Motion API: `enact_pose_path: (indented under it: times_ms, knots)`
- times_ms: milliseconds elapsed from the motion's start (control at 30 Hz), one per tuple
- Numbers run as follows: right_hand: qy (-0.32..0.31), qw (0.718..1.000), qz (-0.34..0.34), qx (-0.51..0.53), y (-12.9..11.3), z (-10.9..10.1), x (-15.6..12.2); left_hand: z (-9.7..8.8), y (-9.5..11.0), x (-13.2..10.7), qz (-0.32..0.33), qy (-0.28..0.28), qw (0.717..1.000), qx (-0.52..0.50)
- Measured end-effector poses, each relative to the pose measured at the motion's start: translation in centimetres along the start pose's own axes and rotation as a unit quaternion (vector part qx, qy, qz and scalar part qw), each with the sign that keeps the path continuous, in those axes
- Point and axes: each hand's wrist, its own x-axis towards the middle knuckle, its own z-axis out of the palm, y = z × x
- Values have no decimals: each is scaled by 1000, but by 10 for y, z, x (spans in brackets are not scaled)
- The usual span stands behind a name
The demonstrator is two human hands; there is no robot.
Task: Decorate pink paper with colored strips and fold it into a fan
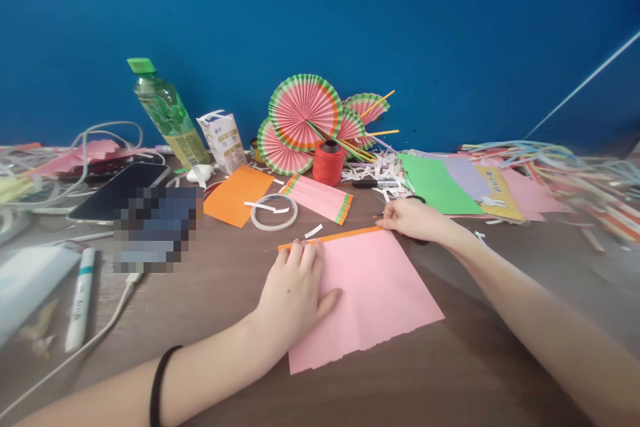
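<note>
A sheet of pink paper (373,293) lies on the table in front of me, its near edge ragged. Along its far edge runs a narrow orange paper strip (345,235). My left hand (295,287) rests on the sheet's left part, fingers stretched out over the strip's left end. At the far right corner, my right hand (407,219) is closed, fingertips pinched at the strip's right end. Scissors (417,199) lie partly hidden beneath and behind the right hand. Just beyond the sheet sits a pleated pink paper piece (320,197) with green and orange edges.
A roll of tape (274,213) and orange paper (237,197) lie left of centre. Behind are a red thread spool (329,163) and round paper fans (306,110). A bottle (167,110), carton (223,140) and marker (80,300) are leftward; green paper (440,183) is rightward.
</note>
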Motion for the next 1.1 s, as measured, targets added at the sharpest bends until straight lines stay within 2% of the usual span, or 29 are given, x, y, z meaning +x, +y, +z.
enact_pose_path:
  times_ms: [167,300,500,700,833,967,1100]
  knots:
    - [-60,995,-14,81,5,-4,1,-1,0,-1,-2,-9,1000,2]
    - [-70,993,-17,90,4,-6,0,1,0,-1,-1,-13,1000,1]
    - [-58,996,-12,63,3,-4,0,0,1,0,-2,-1,1000,15]
    - [5,1000,7,-14,7,-2,4,1,0,1,0,-3,1000,15]
    - [-18,1000,13,-1,16,-6,8,1,0,1,3,0,1000,14]
    - [6,1000,21,0,24,-9,9,2,0,0,7,7,1000,14]
    - [13,1000,0,19,19,-8,7,5,0,-1,10,20,1000,4]
